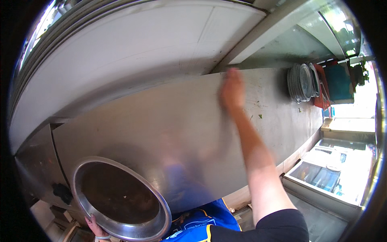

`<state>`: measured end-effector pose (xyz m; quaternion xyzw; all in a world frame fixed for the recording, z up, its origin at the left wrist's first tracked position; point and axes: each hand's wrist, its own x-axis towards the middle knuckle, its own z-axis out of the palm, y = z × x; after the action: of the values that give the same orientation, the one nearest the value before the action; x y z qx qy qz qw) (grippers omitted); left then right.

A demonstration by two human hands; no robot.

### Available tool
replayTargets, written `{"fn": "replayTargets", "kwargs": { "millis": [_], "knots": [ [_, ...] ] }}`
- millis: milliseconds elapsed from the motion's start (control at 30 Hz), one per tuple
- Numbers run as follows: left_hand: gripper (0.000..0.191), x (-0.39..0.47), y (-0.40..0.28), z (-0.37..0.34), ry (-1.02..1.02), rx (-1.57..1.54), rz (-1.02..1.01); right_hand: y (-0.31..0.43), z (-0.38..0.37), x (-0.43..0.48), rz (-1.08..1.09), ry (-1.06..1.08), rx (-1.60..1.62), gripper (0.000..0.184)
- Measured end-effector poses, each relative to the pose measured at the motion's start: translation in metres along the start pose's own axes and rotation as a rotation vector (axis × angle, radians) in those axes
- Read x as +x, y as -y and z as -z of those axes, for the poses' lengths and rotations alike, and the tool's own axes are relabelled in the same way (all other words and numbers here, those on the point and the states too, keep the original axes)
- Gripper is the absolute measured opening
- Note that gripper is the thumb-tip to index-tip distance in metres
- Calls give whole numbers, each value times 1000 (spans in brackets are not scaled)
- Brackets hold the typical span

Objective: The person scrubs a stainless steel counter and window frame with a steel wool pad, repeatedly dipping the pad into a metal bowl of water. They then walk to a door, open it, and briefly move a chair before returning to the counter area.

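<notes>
A large round metal basin [121, 193] with dark contents is tilted over the lower left of the steel worktop [181, 121]. My left hand [96, 227] grips its lower-left rim, thumb on the inner side, with a light band at the wrist. My right hand [232, 87] is stretched across the worktop near its far edge, blurred; whether it holds anything or touches the surface cannot be made out. Small green leaf scraps [260, 116] lie on the steel to the right of my right forearm.
A stack of round metal plates [300, 83] stands at the worktop's right end, beside a red plastic basket [321, 87] and a teal container [340, 83]. A pale panel rises behind the worktop. A glass-topped cabinet [320, 175] stands at the lower right. A dark cloth-like thing [62, 193] is left of the basin.
</notes>
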<state>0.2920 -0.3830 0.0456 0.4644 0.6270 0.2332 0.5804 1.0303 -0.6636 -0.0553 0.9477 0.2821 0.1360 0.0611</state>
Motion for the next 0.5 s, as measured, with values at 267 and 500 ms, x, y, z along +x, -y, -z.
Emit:
{"fn": "replayTargets", "kwargs": {
  "millis": [267,500],
  "knots": [
    [44,0,-6,-7,-43,102,-37,94,15,-25,297,29,444,49],
    [46,-8,-6,-12,-35,25,-3,-48,-5,14,-181,207,141,53]
  ]
}}
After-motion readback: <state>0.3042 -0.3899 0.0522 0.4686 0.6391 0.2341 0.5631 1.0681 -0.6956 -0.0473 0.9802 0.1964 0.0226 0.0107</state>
